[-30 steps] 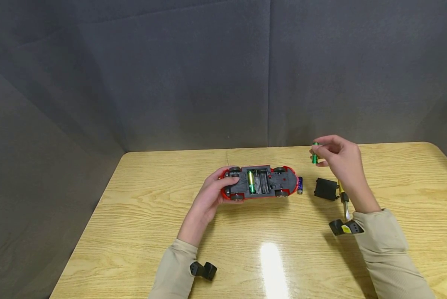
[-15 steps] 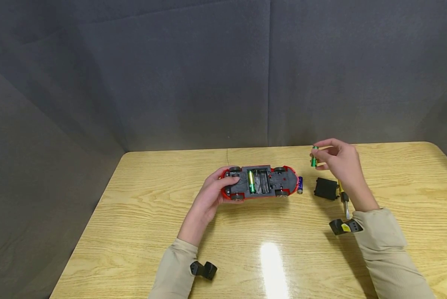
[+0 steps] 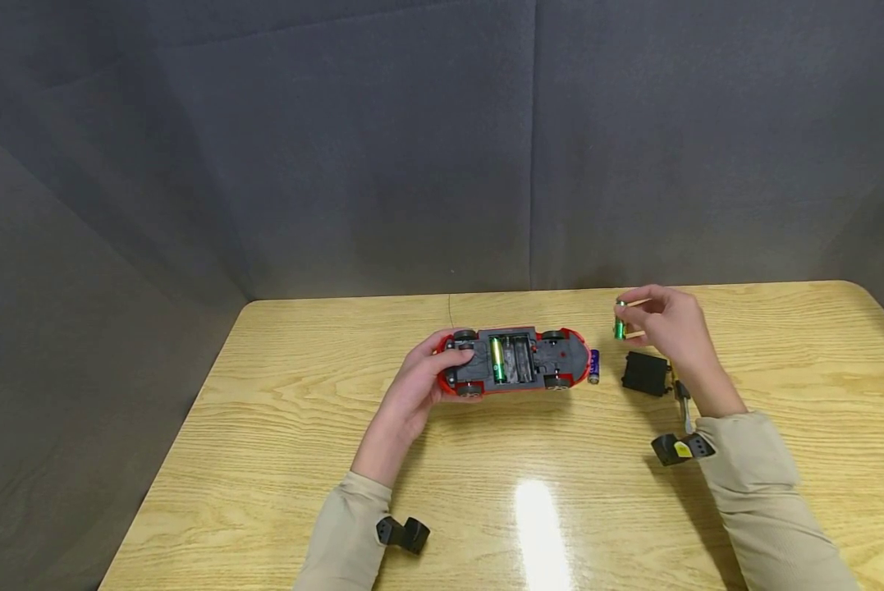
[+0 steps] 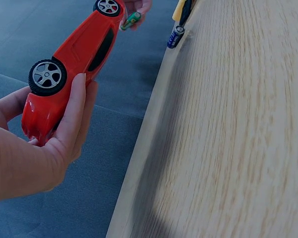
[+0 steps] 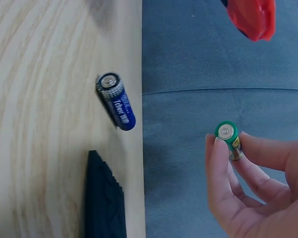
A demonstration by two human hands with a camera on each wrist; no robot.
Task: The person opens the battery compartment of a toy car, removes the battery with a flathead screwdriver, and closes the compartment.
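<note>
A green battery [image 3: 620,321] was pinched upright between the fingertips of the right hand [image 3: 663,324], which had been lowered toward the table [image 3: 279,427] since the frame a second earlier, when the battery was held higher above the wood. The red toy car [image 3: 514,361] had not been moved: it lay belly-up near the table's centre, its open battery bay [image 3: 514,359] showing one green cell [image 3: 496,359] seated at the bay's 9 o'clock side, the other slots bare. The car's 9 o'clock end was gripped by the left hand [image 3: 419,386], fingers curled round the nose; the left wrist view confirmed the red body [image 4: 69,64] clasped between thumb and fingers.

A blue battery [image 3: 593,366] was seen lying just beside the car's 3 o'clock end, apart from the held cell. A black cover [image 3: 644,373] rested at 3 o'clock of that, near the right hand, with a screwdriver [image 3: 681,402] partly hidden behind the wrist. In the right wrist view the green battery [image 5: 228,139] was shown end-on in the fingers, clear of the blue battery [image 5: 116,101] and the cover [image 5: 104,198].

Open wood was left at 6 o'clock of the car, and more toward the table's 9 o'clock edge; the 12 o'clock edge was closed off by a grey partition [image 3: 382,148].
</note>
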